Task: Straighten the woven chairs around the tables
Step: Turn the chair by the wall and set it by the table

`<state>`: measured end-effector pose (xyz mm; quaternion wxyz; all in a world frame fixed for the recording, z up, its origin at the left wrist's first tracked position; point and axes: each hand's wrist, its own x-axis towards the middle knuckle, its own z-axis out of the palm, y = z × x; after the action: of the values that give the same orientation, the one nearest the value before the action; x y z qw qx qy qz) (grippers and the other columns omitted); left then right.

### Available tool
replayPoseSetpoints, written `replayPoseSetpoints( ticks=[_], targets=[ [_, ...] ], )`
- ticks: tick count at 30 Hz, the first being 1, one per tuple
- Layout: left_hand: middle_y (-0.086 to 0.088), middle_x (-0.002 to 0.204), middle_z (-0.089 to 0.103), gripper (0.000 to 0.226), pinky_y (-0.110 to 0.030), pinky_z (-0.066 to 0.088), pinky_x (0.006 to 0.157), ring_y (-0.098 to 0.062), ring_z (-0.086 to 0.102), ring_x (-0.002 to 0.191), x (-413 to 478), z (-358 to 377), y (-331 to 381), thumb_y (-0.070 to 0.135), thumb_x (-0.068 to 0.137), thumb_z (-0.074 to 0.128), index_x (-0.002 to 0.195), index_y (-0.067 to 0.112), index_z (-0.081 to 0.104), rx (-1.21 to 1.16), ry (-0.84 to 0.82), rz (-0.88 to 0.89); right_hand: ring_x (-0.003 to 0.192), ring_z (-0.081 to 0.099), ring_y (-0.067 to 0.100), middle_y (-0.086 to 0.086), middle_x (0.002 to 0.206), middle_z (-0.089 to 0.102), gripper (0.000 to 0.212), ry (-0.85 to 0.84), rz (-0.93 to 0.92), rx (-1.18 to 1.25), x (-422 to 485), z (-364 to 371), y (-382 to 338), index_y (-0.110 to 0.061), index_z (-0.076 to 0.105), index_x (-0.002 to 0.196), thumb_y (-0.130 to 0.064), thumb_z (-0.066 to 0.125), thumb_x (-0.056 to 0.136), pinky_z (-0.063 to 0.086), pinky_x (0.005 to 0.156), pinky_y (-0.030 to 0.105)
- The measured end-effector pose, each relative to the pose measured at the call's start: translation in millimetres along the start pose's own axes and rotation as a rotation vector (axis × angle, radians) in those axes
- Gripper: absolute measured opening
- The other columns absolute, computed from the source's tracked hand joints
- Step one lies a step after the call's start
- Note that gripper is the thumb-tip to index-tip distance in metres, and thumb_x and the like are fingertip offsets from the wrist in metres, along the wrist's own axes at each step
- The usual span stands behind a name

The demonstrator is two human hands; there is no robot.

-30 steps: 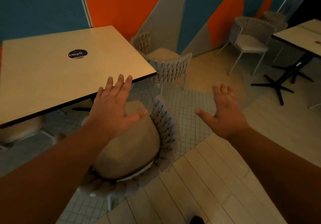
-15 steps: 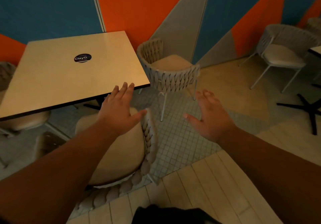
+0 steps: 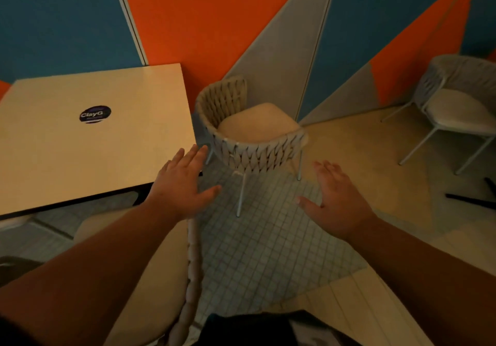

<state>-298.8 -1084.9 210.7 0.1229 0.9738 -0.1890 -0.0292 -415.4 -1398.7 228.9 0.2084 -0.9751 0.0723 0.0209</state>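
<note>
A woven chair [image 3: 249, 136] with a beige cushion stands by the wall, at the right corner of the square beige table [image 3: 88, 136], its curved back turned toward me. A nearer woven chair [image 3: 163, 278] sits under my left arm, partly tucked below the table's front edge. My left hand [image 3: 182, 184] hovers with fingers spread over the table corner, holding nothing. My right hand [image 3: 338, 200] is open too, over the tiled floor, short of the far chair's back. Neither hand touches a chair.
A third woven chair [image 3: 456, 104] stands at the far right by the wall. A black table base [image 3: 480, 195] juts in at the right edge. Small grey floor tiles [image 3: 268, 238] lie between me and the far chair. A round dark sticker [image 3: 95, 114] is on the table.
The view has moved forward and left toward the far chair. The near chair has slid down under my left arm. Both hands stay open and have reached closer to the far chair.
</note>
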Motion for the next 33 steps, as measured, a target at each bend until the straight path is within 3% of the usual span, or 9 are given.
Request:
replayPoseSetpoints(
  ticks=[4,12,16,19,22,24,27,29,33],
  targets=[
    [0.001,0.169,0.004,0.099,-0.049,0.015,0.123,-0.026,0.002,0.155,53,9,27,0.075,0.087,0.047,0.16,0.031,-0.003,0.033,0.015,-0.037,0.157,0.004,0.026,0.009,0.17,0.009,0.095,-0.08,-0.007,-0.007,59,-9,54,-0.019,0.011,0.163,-0.063,0.057,0.092,0.008,0.125,0.041],
    [0.003,0.169,0.005,0.099,-0.05,0.015,0.123,-0.025,0.004,0.154,120,41,94,0.077,0.086,0.046,0.159,0.035,-0.005,0.008,0.053,-0.232,0.157,0.003,0.024,0.007,0.171,0.009,0.096,-0.159,-0.241,-0.054,190,-44,130,-0.02,0.01,0.163,-0.064,0.057,0.092,0.009,0.126,0.04],
    [0.003,0.169,0.003,0.098,-0.048,0.012,0.123,-0.023,0.001,0.154,143,55,116,0.074,0.087,0.047,0.16,0.032,-0.005,-0.027,0.023,-0.359,0.155,0.014,0.024,0.009,0.168,0.02,0.092,-0.195,-0.291,-0.055,245,-38,148,-0.015,0.019,0.162,-0.059,0.06,0.092,0.017,0.123,0.038],
    [0.003,0.169,0.005,0.098,-0.047,0.013,0.122,-0.023,0.002,0.155,154,76,112,0.074,0.088,0.047,0.16,0.031,-0.005,-0.02,-0.001,-0.426,0.151,0.027,0.023,0.005,0.164,0.027,0.092,-0.263,-0.23,0.04,278,-18,152,-0.016,0.022,0.16,-0.06,0.062,0.09,0.029,0.121,0.039],
    [0.003,0.169,0.008,0.1,-0.046,0.017,0.122,-0.022,0.004,0.154,182,101,91,0.074,0.087,0.049,0.16,0.032,-0.004,-0.039,-0.041,-0.481,0.137,0.047,0.021,0.001,0.15,0.046,0.086,-0.262,-0.072,0.219,312,11,157,-0.023,0.039,0.151,-0.067,0.062,0.08,0.046,0.109,0.042],
    [0.003,0.169,0.008,0.101,-0.047,0.019,0.122,-0.022,0.005,0.155,209,121,74,0.072,0.086,0.052,0.16,0.031,-0.003,-0.041,-0.096,-0.502,0.131,0.05,0.021,0.001,0.143,0.049,0.079,-0.266,0.005,0.291,335,36,161,-0.024,0.045,0.147,-0.064,0.065,0.081,0.048,0.103,0.039],
    [0.003,0.169,0.009,0.103,-0.049,0.021,0.121,-0.023,0.006,0.154,253,151,54,0.069,0.085,0.058,0.16,0.03,0.0,-0.042,-0.146,-0.525,0.125,0.052,0.016,-0.001,0.135,0.052,0.066,-0.243,-0.012,0.371,366,75,167,-0.025,0.054,0.137,-0.057,0.072,0.082,0.046,0.095,0.03],
    [0.003,0.168,0.009,0.106,-0.05,0.021,0.12,-0.024,0.006,0.154,284,166,42,0.065,0.084,0.063,0.161,0.03,0.001,-0.011,-0.172,-0.516,0.126,0.046,0.014,0.003,0.14,0.048,0.073,-0.239,-0.066,0.286,388,99,167,-0.02,0.05,0.142,-0.056,0.073,0.083,0.041,0.097,0.027],
    [0.004,0.169,0.004,0.106,-0.049,0.016,0.121,-0.025,0.0,0.155,352,189,8,0.052,0.085,0.07,0.16,0.031,-0.001,0.16,-0.254,-0.489,0.151,0.017,0.035,0.006,0.161,0.033,0.098,-0.365,-0.22,-0.056,454,146,160,-0.025,0.031,0.156,-0.081,0.05,0.079,0.018,0.12,0.054]
  ],
)
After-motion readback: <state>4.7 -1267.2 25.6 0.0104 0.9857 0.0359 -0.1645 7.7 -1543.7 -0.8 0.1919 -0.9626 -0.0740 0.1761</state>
